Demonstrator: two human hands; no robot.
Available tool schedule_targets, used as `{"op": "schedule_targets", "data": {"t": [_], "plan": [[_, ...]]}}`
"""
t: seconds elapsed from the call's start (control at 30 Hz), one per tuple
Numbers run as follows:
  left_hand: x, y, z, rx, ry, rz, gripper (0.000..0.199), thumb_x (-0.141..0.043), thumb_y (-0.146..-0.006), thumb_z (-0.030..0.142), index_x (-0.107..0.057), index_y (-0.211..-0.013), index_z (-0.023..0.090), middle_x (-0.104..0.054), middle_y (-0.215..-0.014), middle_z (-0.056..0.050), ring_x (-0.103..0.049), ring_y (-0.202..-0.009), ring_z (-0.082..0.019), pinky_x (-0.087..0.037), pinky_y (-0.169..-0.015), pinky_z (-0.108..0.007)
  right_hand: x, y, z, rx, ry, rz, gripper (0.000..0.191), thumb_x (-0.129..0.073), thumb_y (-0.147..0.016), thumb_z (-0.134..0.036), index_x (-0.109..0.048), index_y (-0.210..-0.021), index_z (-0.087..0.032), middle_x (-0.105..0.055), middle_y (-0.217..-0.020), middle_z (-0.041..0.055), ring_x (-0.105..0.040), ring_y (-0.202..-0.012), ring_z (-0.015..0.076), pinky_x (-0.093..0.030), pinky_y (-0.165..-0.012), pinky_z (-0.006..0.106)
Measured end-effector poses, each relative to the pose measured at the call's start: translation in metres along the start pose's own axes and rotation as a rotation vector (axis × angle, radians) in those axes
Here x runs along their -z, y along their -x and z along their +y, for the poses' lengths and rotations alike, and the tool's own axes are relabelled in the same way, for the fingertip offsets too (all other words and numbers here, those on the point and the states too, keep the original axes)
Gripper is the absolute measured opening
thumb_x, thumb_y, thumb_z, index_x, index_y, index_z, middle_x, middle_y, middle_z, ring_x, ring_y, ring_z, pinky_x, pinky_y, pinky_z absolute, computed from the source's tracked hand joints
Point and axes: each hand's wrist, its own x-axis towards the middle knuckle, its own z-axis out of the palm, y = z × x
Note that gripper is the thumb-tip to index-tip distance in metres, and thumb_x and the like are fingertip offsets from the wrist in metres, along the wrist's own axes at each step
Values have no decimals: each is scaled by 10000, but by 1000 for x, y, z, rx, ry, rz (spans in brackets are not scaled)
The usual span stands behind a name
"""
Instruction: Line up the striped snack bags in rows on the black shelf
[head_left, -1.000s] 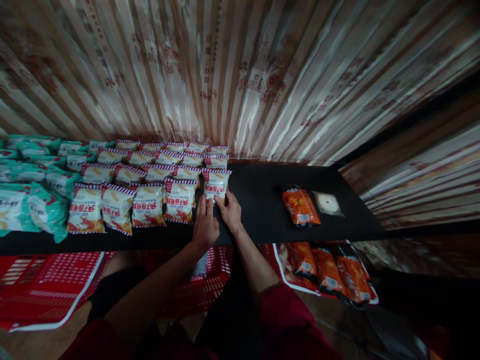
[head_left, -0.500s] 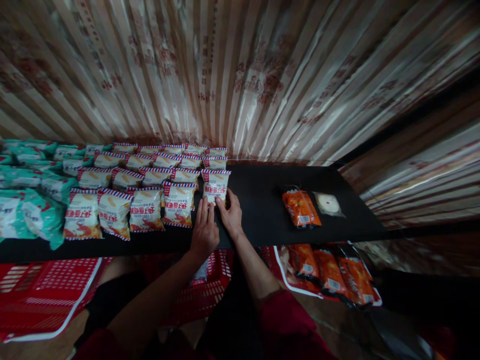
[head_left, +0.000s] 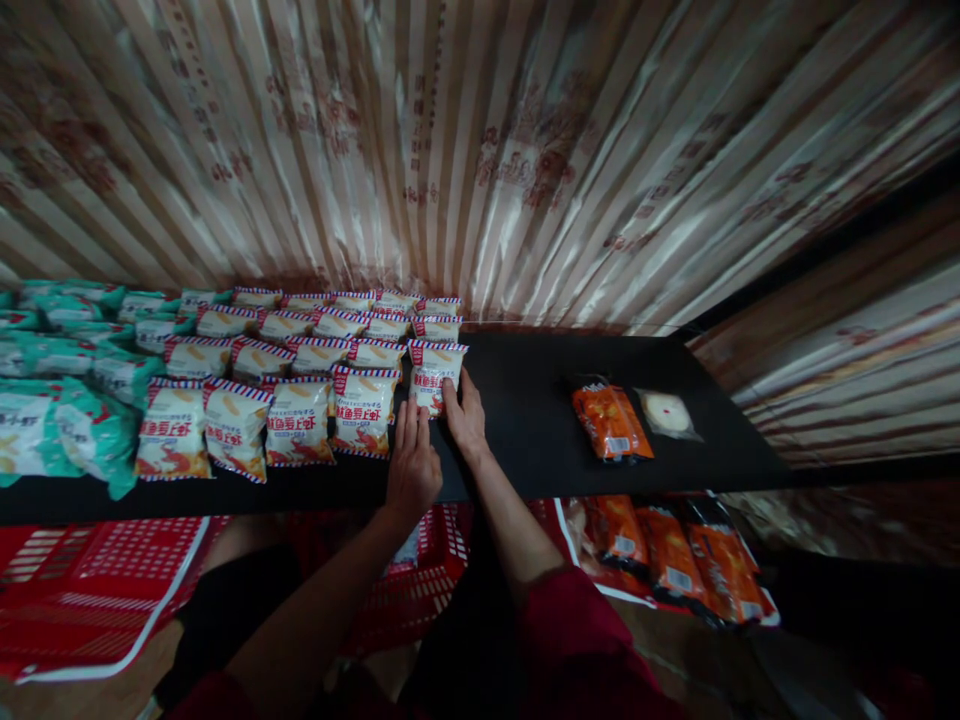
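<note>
Rows of white snack bags with striped red-and-blue edges stand on a black table (head_left: 525,440). The rightmost bag (head_left: 429,372) of the second row from the front is between my hands. My right hand (head_left: 466,418) rests its fingers along that bag's right side, thumb on its lower front. Below the bag, my left hand (head_left: 413,462) has its fingers pointing up, held close together near the bag's lower edge; it holds nothing that I can see. Just left of my left hand stands a front-row white bag (head_left: 365,412).
Teal bags (head_left: 94,430) fill the table's left end. An orange packet (head_left: 611,420) and a clear packet with a round white item (head_left: 667,413) lie at the right. Below are red baskets (head_left: 97,590), the right one holding orange packets (head_left: 675,560). A striped curtain (head_left: 450,150) hangs behind.
The view has shifted slightly. My right hand's thumb has moved up onto the bag's front, and my left hand's fingers have drawn a little away from the bag's bottom.
</note>
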Motion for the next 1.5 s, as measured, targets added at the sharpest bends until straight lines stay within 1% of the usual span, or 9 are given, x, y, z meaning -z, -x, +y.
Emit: {"op": "schedule_targets", "data": {"t": [0.23,0.53,0.73,0.93,1.0,1.1,1.27,1.4,1.5], "plan": [[-1,0,-3,16,52,61,689,-351,-811,33,-84,-1438,135,-33,-1526,-116,-48,-1392,-271,-231,-1113,-510,-8,2,-4,8,17,1,608,-319,-875,-536,-451,-1293,-115,-529,-1273,158,-458,-1185,258,-337,-1005,411],[-1,0,-3,36,64,45,695,-332,-799,5,-81,-1435,127,-52,-1524,-124,-49,-1393,-250,-224,-1121,-491,-12,5,-7,36,44,73,610,-340,-872,-515,-419,-1311,-100,-498,-1299,170,-434,-1208,253,-338,-1004,409],[-3,-1,-3,40,60,44,704,-330,-791,-1,-79,-1435,131,-54,-1524,-124,-49,-1392,-248,-228,-1121,-488,-16,3,-5,92,79,45,550,-304,-889,-504,-465,-1271,-142,-547,-1235,137,-473,-1151,235,-348,-985,400],[-3,1,-3,25,52,58,729,-359,-772,2,-84,-1435,130,-45,-1523,-131,-36,-1391,-267,-231,-1112,-515,-14,8,-2,73,85,94,623,-267,-886,-539,-384,-1331,-119,-381,-1390,157,-292,-1309,231,-251,-1062,425],[-2,2,-3,27,42,61,705,-379,-760,6,-152,-1421,100,-53,-1520,-145,-26,-1390,-275,-226,-1112,-514,-11,15,-3,63,78,137,625,-252,-890,-534,-365,-1342,-118,-350,-1409,158,-265,-1324,225,-240,-1070,427],[0,3,-3,22,27,72,643,-387,-750,6,-265,-1378,75,-105,-1514,-157,-46,-1392,-273,-235,-1110,-506,-6,32,-4,51,72,209,582,-237,-902,-499,-378,-1330,-130,-369,-1398,154,-288,-1312,222,-246,-1067,437],[4,10,0,-99,-8,58,455,-401,-844,121,-399,-1298,93,-296,-1454,-170,-199,-1371,-254,-324,-1079,-460,-2,71,-4,75,60,223,534,-260,-907,-431,-418,-1291,-96,-413,-1366,179,-320,-1295,230,-275,-1053,451],[7,34,3,-185,-20,26,431,-368,-886,179,-403,-1310,109,-417,-1382,-164,-286,-1340,-233,-396,-1037,-417,-3,100,-3,81,36,238,491,-279,-903,-393,-451,-1259,-102,-460,-1326,176,-378,-1256,231,-306,-1036,460],[9,57,1,-216,-15,22,455,-328,-894,181,-368,-1340,98,-467,-1338,-167,-316,-1325,-240,-406,-1029,-429,-6,119,-4,101,7,224,455,-303,-894,-362,-482,-1228,-111,-517,-1268,165,-437,-1206,227,-339,-1021,452]]}}
